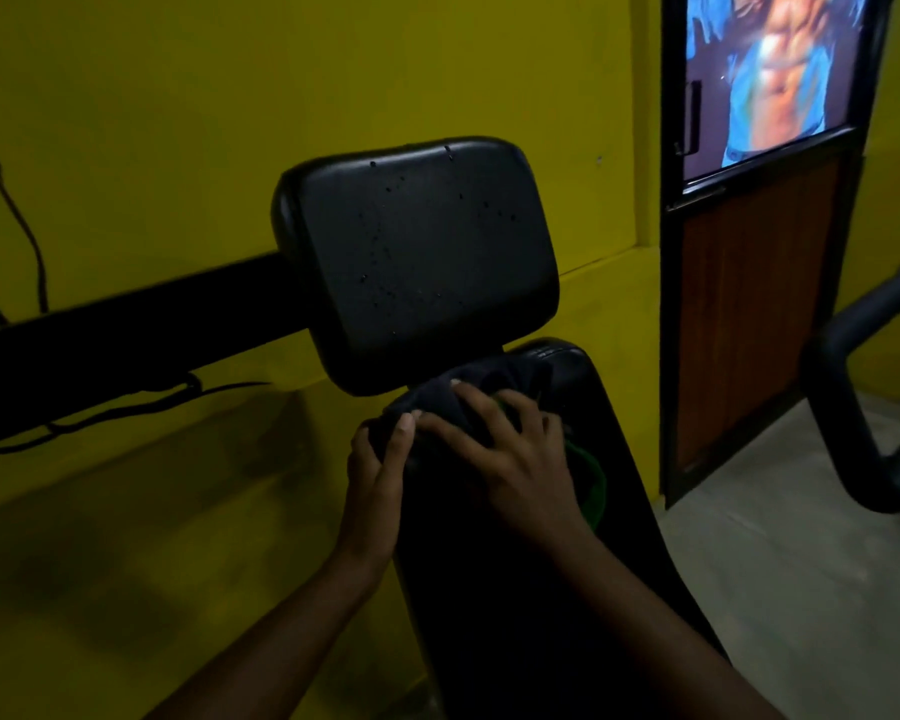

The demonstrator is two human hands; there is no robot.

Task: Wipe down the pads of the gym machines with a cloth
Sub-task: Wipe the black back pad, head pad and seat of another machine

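Cloth [458, 407]: dark, bunched, green edge showing; lies on the upper end of the long seat pad [515, 589], just below the back pad [417, 252].
Right hand [505, 449]: fingers spread flat on the cloth, pressing it down, likely to wipe.
Left hand [378, 459]: grips the cloth's left edge, apparently steadying it.
Back pad: upright, speckled with droplets, seemingly unwiped.
Surroundings: yellow wall [178, 122], door [759, 304].

Yellow wall [152, 122], dangling black cables [22, 236], door [759, 314] with poster [770, 70] (bare torso), grey floor [780, 537]
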